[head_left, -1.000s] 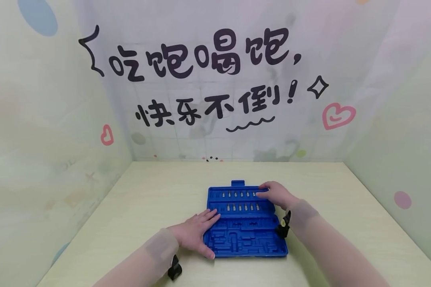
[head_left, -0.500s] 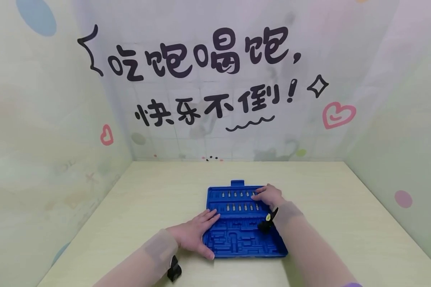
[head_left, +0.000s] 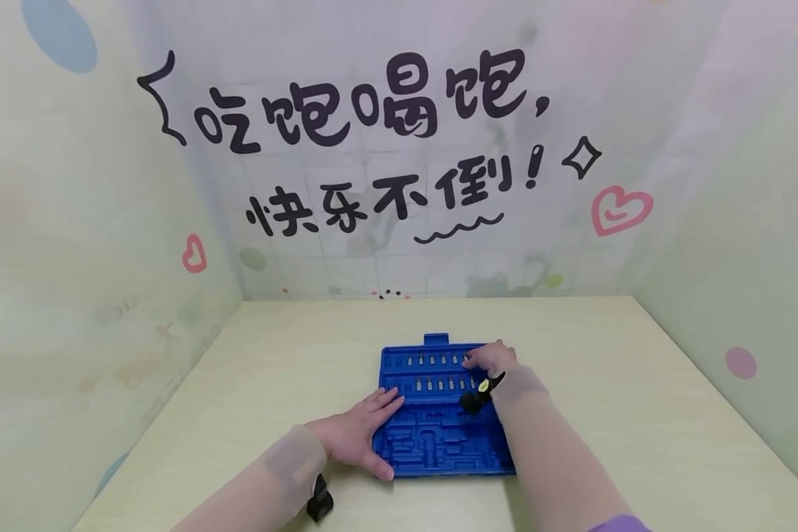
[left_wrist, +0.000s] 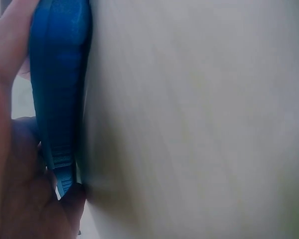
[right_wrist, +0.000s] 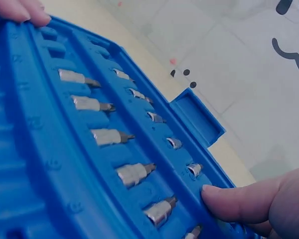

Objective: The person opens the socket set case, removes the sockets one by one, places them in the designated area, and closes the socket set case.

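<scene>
An open blue plastic bit case (head_left: 448, 447) lies flat on the table. Two rows of silver screwdriver bits (right_wrist: 134, 174) sit in its far half; the near half has moulded recesses. My left hand (head_left: 355, 428) braces the case's left side, with fingers spread over the rim and the thumb by the near corner; the left wrist view shows the case's side wall (left_wrist: 60, 84) close to it. At the right end of the back row, my right hand (head_left: 495, 360) has its thumb (right_wrist: 244, 199) on the tray where a bit lies. The fingertips behind the thumb are hidden, so a grip cannot be confirmed.
A latch tab (right_wrist: 197, 114) sticks out from the case's far edge. Pale wooden tabletop (head_left: 292, 355) surrounds the case. Printed fabric walls (head_left: 346, 266) with dark lettering enclose the back and sides. Each wrist carries a black camera (head_left: 319, 500).
My right hand has moved left, inward over the back row's right end, and its forearm now covers the case's right edge. The left hand stays on the left side.
</scene>
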A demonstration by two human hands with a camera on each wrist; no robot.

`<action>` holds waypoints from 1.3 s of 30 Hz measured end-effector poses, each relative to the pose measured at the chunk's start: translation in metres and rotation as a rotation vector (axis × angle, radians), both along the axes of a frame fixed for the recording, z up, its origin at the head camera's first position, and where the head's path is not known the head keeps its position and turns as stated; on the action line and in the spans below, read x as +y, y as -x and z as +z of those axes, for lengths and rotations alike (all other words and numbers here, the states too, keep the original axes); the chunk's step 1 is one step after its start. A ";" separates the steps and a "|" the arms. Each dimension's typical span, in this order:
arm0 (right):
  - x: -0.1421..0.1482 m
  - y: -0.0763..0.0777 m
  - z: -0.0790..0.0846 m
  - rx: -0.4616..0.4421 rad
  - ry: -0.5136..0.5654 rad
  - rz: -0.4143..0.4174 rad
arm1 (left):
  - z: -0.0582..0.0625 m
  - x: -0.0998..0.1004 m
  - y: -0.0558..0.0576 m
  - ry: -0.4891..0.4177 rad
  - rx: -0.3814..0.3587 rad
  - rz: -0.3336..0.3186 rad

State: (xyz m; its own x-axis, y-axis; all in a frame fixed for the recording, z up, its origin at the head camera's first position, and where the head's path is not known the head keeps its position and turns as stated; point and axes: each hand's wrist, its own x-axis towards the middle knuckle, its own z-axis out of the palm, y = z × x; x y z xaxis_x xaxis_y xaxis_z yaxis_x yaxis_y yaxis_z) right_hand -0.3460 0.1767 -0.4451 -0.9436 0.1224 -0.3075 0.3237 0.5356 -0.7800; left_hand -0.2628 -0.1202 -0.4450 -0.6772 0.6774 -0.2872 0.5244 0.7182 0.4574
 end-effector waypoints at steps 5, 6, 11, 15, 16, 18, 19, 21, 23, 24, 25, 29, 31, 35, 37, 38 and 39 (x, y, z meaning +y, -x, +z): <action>0.000 0.000 0.005 -0.015 -0.235 0.093 | 0.000 0.001 0.001 0.003 -0.006 0.003; 0.001 0.001 0.006 -0.020 -0.267 0.106 | 0.000 0.001 0.001 0.004 -0.007 0.004; 0.000 0.003 0.009 -0.043 -0.210 0.055 | 0.001 0.002 0.002 0.002 -0.016 0.016; 0.000 0.004 0.009 -0.059 -0.123 -0.019 | 0.003 0.003 0.002 -0.004 -0.005 0.015; -0.001 0.004 0.008 -0.059 -0.128 -0.025 | 0.003 0.003 0.002 -0.005 -0.004 0.016; -0.002 0.003 0.008 -0.064 -0.134 -0.039 | 0.002 0.002 0.002 -0.005 -0.005 0.018; -0.002 0.003 0.008 -0.065 -0.140 -0.044 | 0.001 0.002 0.002 -0.004 -0.006 0.018; -0.003 0.002 0.007 -0.066 -0.148 -0.047 | 0.000 0.002 0.002 -0.002 -0.006 0.022; -0.004 0.002 0.006 -0.067 -0.148 -0.050 | -0.001 0.002 0.002 -0.001 -0.004 0.024; -0.004 0.002 0.006 -0.068 -0.147 -0.051 | -0.001 0.002 0.002 -0.001 -0.003 0.024; -0.005 0.002 0.005 -0.065 -0.165 -0.038 | -0.001 0.002 0.002 -0.001 -0.002 0.024; -0.006 0.000 0.004 -0.054 -0.242 0.005 | 0.000 0.002 0.002 -0.007 -0.005 0.018; -0.006 0.000 0.002 -0.045 -0.269 0.015 | 0.000 0.002 0.001 -0.007 -0.009 0.017; -0.006 0.000 0.000 -0.049 -0.228 -0.016 | 0.000 0.002 0.001 0.003 -0.011 0.024; -0.005 0.001 -0.002 -0.048 -0.219 -0.012 | -0.001 0.003 0.002 0.006 -0.011 0.029; -0.005 0.001 -0.002 -0.045 -0.214 -0.005 | -0.001 0.003 0.002 0.007 -0.010 0.029; -0.004 0.000 -0.002 -0.039 -0.212 0.003 | -0.001 0.003 0.002 0.007 -0.011 0.030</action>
State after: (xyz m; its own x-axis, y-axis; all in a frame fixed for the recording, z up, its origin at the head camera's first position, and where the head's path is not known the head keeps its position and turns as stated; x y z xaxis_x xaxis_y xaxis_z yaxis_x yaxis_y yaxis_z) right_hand -0.3459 0.1725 -0.4476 -0.9321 0.1853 -0.3112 0.3493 0.6871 -0.6371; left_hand -0.2645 -0.1177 -0.4462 -0.6940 0.6548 -0.2993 0.4973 0.7366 0.4583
